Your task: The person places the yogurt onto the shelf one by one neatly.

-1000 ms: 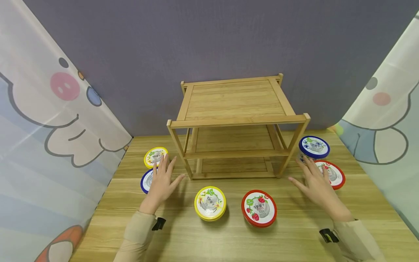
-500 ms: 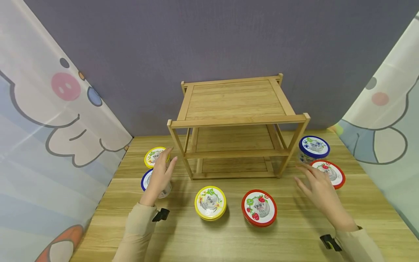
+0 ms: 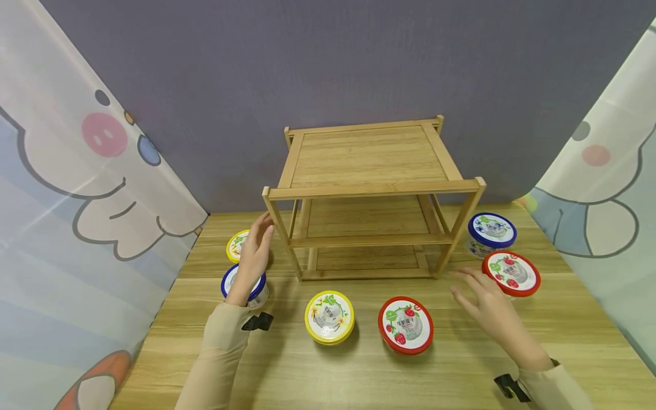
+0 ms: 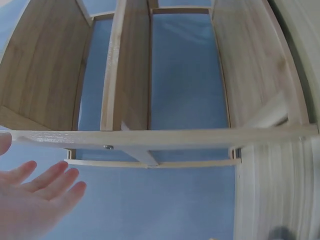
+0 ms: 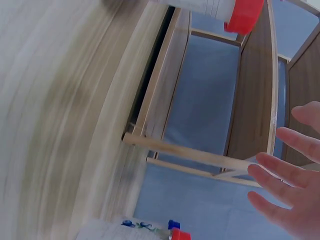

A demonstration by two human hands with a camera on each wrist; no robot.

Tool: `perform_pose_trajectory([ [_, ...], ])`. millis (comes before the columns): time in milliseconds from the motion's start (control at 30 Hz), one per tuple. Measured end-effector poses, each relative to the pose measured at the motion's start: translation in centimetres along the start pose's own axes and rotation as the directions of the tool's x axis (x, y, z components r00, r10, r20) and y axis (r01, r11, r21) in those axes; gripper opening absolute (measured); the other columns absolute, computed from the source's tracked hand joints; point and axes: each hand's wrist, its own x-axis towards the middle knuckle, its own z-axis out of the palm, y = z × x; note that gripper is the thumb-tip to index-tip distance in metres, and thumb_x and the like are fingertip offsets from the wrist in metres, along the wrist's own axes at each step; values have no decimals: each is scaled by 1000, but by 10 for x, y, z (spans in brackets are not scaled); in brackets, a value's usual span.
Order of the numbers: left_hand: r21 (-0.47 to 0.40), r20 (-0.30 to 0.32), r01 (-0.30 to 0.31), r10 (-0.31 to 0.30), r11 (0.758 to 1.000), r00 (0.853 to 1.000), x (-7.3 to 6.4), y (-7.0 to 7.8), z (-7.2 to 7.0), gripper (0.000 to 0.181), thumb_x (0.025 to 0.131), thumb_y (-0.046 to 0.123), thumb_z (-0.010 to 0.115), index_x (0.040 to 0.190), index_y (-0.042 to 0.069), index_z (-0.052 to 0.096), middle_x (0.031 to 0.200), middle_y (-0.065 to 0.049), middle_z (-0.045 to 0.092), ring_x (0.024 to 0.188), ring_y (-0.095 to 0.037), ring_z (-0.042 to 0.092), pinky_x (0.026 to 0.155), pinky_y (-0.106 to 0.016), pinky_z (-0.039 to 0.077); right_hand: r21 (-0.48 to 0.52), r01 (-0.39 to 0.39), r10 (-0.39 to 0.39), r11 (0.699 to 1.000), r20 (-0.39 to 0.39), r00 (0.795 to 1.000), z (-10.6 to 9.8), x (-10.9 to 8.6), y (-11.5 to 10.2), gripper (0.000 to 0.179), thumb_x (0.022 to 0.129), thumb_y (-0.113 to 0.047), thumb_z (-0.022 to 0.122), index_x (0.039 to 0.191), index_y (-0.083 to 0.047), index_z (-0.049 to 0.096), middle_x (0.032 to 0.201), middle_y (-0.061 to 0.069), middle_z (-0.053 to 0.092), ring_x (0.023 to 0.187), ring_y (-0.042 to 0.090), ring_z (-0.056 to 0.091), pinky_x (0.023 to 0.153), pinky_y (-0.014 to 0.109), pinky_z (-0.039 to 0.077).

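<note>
- Clock centre, as I face it: rack [image 3: 369,156], standing on table [image 3: 359,381]; wall [image 3: 359,62] behind, at twelve.
- Nine: far-left tub [image 3: 236,246]; eight: near-left tub [image 3: 229,279], before it.
- Also nine: left hand [image 3: 253,253], just beside rack.
- Seven: front-left tub [image 3: 329,318]; five: front-right tub [image 3: 406,326]; both before rack.
- Three: far-right tub [image 3: 492,229]; four: near-right tub [image 3: 511,273], before it.
- Also four: right hand [image 3: 489,307], left of near-right tub.

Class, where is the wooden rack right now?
In the head view, the wooden rack stands centrally, right of the left hand, behind the front yellow-lidded tub.
</note>
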Motion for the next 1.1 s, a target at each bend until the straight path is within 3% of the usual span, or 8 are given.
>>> perform_pose_trajectory([
  [100, -52, -5, 25, -25, 998, 1000, 2, 12, 0, 42, 96, 15, 36, 135, 0, 28, 129, -24, 40, 119, -32, 39, 98, -42, 31, 4, 17, -17, 1000, 4, 1000, 3, -1, -3, 29, 75, -8, 67, 102, 1, 59, 102, 15, 56, 93, 31, 53, 77, 41, 39],
  [267, -139, -4, 17, -18, 990, 1000, 7, 5, 2, 43, 96, 18, 37, 135, 1, 29, 127, -23, 42, 117, -29, 42, 96, -40, 34, 31, 18, -18, 999, 19, 1000, 7, -5, -10, 31, 73, -9, 69, 101, 0, 60, 102, 13, 58, 92, 29, 55, 83, 25, 40],
  [367, -201, -20, -30, 26, 979, 999, 10, -2, 5, 42, 96, 18, 38, 133, 1, 33, 124, -22, 46, 114, -29, 44, 94, -42, 35, 75, -25, 20, 997, 70, 997, 8, -7, -17, 33, 72, -8, 70, 103, -3, 60, 104, 12, 58, 94, 30, 55, 83, 28, 43],
  [467, -233, -20, -55, 52, 971, 998, 12, -3, 7, 39, 96, 17, 37, 131, 1, 37, 123, -21, 49, 113, -29, 47, 91, -42, 38, 107, -54, 40, 993, 128, 991, 9, -8, -22, 35, 72, -7, 71, 105, -5, 59, 106, 10, 58, 96, 30, 55, 74, 44, 46],
  [667, -255, -13, -52, 50, 965, 999, 14, -3, 10, 36, 96, 20, 37, 128, 4, 42, 118, -21, 52, 111, -27, 49, 88, -37, 38, 146, -21, -4, 989, 168, 986, 14, -9, -31, 39, 70, -10, 73, 106, -7, 59, 107, 5, 58, 98, 24, 54, 77, 33, 46],
  [800, -290, -9, -51, 51, 956, 999, 14, -3, 10, 35, 96, 21, 37, 125, 2, 43, 112, -23, 53, 110, -30, 48, 91, -39, 37, 189, -58, 13, 980, 231, 973, 16, -10, -37, 42, 71, -16, 74, 109, -8, 58, 112, 7, 57, 103, 28, 52, 78, 41, 45],
  [933, -318, 15, -29, 36, 948, 999, 15, -2, 10, 33, 96, 19, 35, 124, 3, 41, 104, -6, 58, 109, -33, 45, 92, -40, 34, 220, -82, 14, 972, 295, 956, 19, -11, -43, 47, 71, -24, 74, 112, -8, 57, 116, 10, 55, 105, 33, 51, 78, 50, 43],
  [1100, -328, 46, 0, 16, 945, 999, 14, 5, 9, 29, 97, 11, 31, 124, 1, 38, 94, 10, 56, 103, -17, 48, 92, -40, 32, 251, -103, 1, 962, 377, 926, 23, -12, -48, 56, 70, -32, 74, 118, -10, 54, 124, 14, 48, 109, 37, 47, 77, 53, 42],
])
